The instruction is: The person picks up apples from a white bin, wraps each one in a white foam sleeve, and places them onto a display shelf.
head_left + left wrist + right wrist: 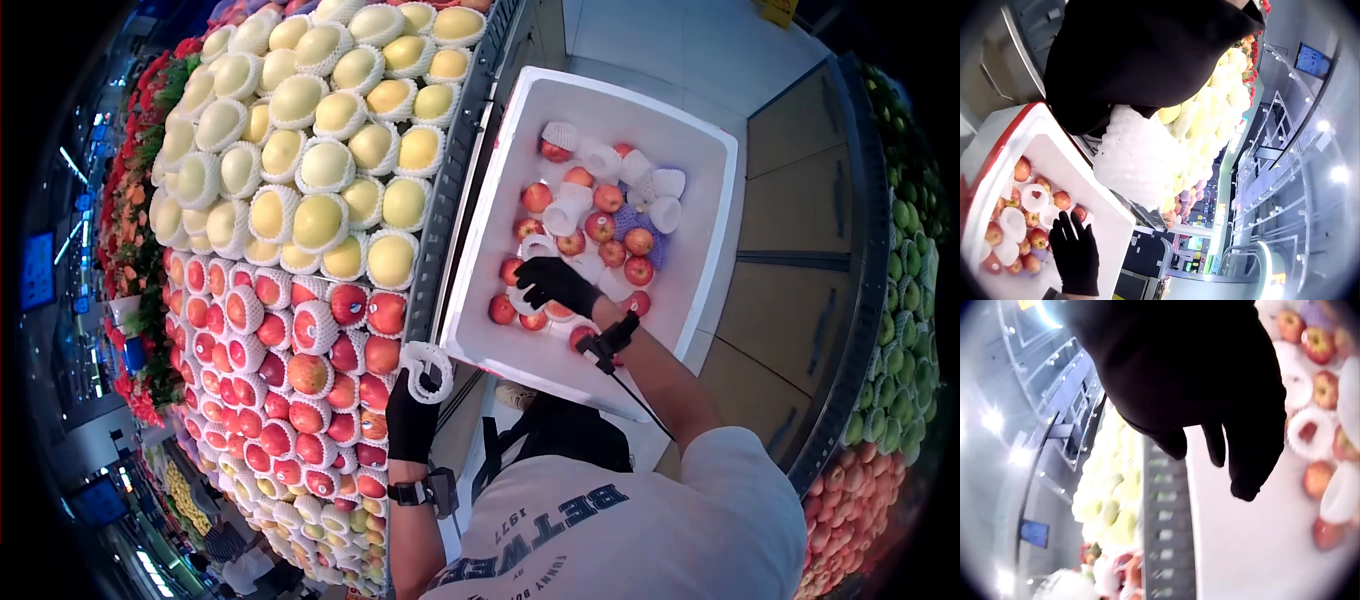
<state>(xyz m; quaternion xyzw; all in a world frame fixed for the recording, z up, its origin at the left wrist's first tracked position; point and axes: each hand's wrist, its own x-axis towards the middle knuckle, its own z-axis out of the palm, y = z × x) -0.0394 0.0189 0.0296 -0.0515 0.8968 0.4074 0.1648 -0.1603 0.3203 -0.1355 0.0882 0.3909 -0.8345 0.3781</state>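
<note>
In the head view, my black-gloved left hand [410, 420] holds a white foam net sleeve [427, 352] beside the front edge of the fruit display. The same sleeve [1135, 156] looks large and ribbed in the left wrist view, gripped at its upper end by the dark glove. My gloved right hand [560, 285] reaches over the near left part of a white foam box [700, 200]. Its fingers point loosely downward with nothing between them. Below lie red apples [600, 226], with several loose foam sleeves [562, 215] among them.
Left of the box rises a display of yellow fruit [320, 220] and red apples [308, 374] in foam nets, edged by a dark rail [437, 220]. Purple netting [632, 222] lies in the box. Cabinets [795, 300] and another fruit shelf stand on the right.
</note>
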